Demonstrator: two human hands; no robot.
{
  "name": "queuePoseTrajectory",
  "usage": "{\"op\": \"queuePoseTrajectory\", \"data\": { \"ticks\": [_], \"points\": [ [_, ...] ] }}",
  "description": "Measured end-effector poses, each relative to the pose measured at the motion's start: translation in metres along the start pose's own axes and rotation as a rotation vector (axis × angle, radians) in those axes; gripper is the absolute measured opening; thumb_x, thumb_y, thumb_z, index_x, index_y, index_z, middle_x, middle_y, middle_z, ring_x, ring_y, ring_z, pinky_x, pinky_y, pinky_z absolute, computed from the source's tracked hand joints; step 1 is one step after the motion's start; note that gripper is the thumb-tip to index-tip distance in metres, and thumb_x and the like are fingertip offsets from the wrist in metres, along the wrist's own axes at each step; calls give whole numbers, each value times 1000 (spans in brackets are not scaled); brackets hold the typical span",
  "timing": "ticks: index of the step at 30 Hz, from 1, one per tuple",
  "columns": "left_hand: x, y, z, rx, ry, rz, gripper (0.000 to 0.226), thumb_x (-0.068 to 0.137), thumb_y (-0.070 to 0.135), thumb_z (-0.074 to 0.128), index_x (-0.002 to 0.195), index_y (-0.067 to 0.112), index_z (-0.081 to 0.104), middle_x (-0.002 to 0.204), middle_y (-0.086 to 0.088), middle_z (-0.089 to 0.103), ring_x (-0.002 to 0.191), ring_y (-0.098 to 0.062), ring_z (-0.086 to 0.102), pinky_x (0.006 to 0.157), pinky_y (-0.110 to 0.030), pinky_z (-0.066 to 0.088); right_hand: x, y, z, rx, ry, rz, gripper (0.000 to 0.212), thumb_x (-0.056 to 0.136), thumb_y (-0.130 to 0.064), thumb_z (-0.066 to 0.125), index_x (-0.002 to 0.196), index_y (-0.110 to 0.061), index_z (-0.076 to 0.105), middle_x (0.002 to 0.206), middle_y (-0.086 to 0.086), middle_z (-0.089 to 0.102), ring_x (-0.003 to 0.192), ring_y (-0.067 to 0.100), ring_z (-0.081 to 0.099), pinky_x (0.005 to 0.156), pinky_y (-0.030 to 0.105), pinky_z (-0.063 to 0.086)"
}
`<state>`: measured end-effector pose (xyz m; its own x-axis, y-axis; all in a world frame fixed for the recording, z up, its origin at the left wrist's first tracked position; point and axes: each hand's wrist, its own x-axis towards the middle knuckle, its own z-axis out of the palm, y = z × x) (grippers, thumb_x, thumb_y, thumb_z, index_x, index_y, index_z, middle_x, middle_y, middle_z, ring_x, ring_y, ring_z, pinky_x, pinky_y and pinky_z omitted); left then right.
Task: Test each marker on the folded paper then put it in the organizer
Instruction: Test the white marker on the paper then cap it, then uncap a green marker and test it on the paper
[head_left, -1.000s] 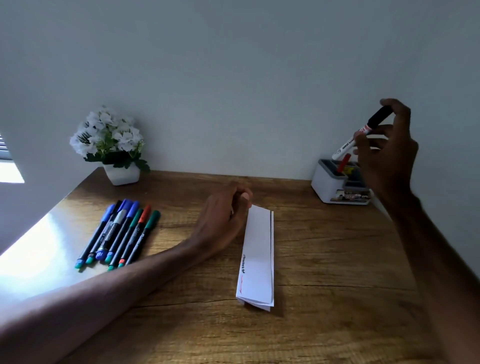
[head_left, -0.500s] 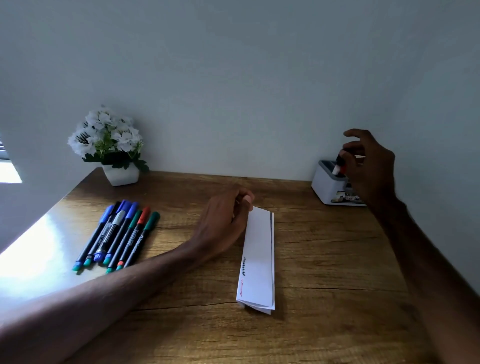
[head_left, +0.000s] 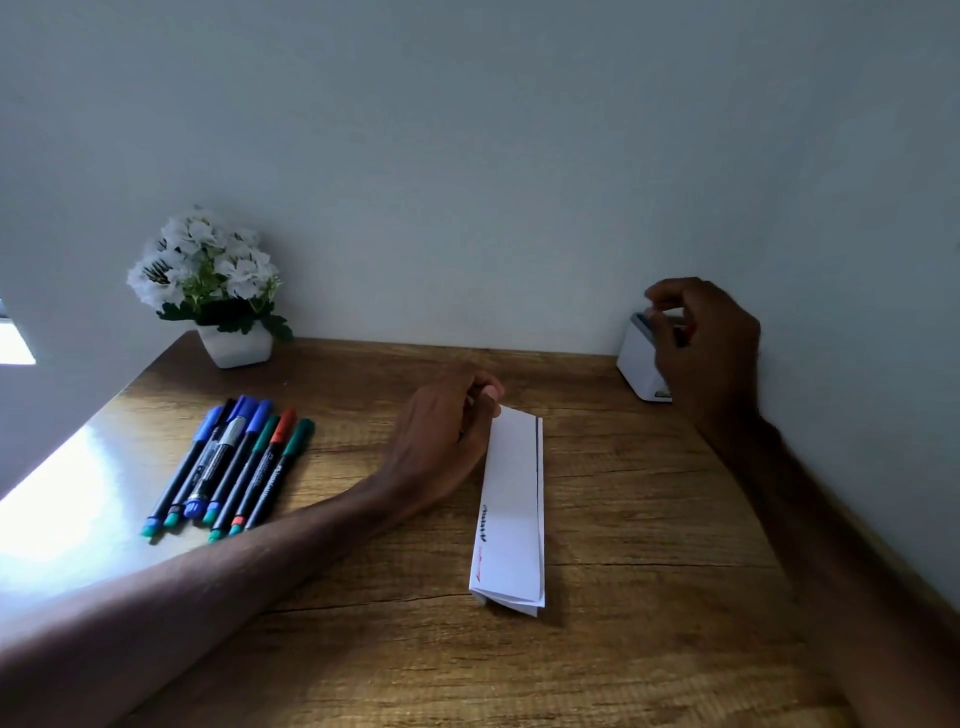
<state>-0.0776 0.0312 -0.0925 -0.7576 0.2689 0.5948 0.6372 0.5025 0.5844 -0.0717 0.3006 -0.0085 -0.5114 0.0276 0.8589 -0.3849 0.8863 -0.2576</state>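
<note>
A folded white paper (head_left: 511, 519) lies lengthwise at the middle of the wooden desk (head_left: 649, 545), with a black and a red scribble near its left edge. My left hand (head_left: 447, 436) rests loosely curled at the paper's top left corner and touches it. At the back right, my right hand (head_left: 711, 343) hovers over the white organizer (head_left: 636, 364) with curled fingers and hides most of it. A bit of red shows between the fingers. The marker carried there is hidden. Several markers (head_left: 234, 462) lie in a row at the left.
A white pot of white flowers (head_left: 236, 345) stands at the back left corner. Walls close the desk at the back and along the right side. Bright glare lies on the desk's left edge.
My right hand came down from above the organizer with a black-capped white marker and lowered it into the organizer; the marker is now out of sight. Left hand and paper stayed put.
</note>
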Motion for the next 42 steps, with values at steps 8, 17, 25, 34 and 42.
{"op": "queuePoseTrajectory", "data": {
  "ticks": [8, 17, 25, 34, 42],
  "points": [
    [-17, 23, -11, 270, -108, 146, 17, 103, 32, 52, 113, 22, 60, 105, 3, 69, 91, -13, 63, 71, -23, 44, -50, -73, 18, 44, -333, -128, 10, 94, -8, 67, 102, -11, 71, 100, 4, 72, 89, 16, 67, 77, 28, 55],
    [-53, 24, -63, 873, -192, 143, 29, 79, 28, 71, 103, 11, 69, 111, -11, 68, 110, -32, 54, 88, -44, 46, -87, -127, 37, 122, -596, -195, 15, 89, -13, 71, 101, -23, 72, 96, -9, 72, 82, 0, 59, 71, 14, 48],
    [-56, 12, -100, 1148, -295, -200, 35, 93, 28, 59, 124, 10, 58, 123, -18, 57, 113, -35, 52, 98, -47, 42, -84, -133, 38, 188, -585, -168, 18, 85, -11, 74, 98, -24, 72, 96, -15, 72, 83, -2, 63, 69, 1, 37],
    [-55, 11, -97, 873, -318, -130, 31, 94, 12, 62, 124, 8, 56, 119, -15, 64, 111, -31, 62, 93, -40, 52, -86, -133, 39, 221, -594, -165, 15, 85, -10, 74, 97, -20, 74, 96, -11, 75, 83, 0, 65, 71, 5, 38],
    [-44, 7, -97, 188, -246, -325, 43, 90, 27, 76, 130, 21, 63, 102, 8, 78, 90, -2, 72, 81, -24, 58, -78, -127, 32, 223, -524, -127, 16, 86, -6, 75, 98, -17, 76, 91, -9, 75, 72, -5, 62, 64, -1, 44]
  ]
}}
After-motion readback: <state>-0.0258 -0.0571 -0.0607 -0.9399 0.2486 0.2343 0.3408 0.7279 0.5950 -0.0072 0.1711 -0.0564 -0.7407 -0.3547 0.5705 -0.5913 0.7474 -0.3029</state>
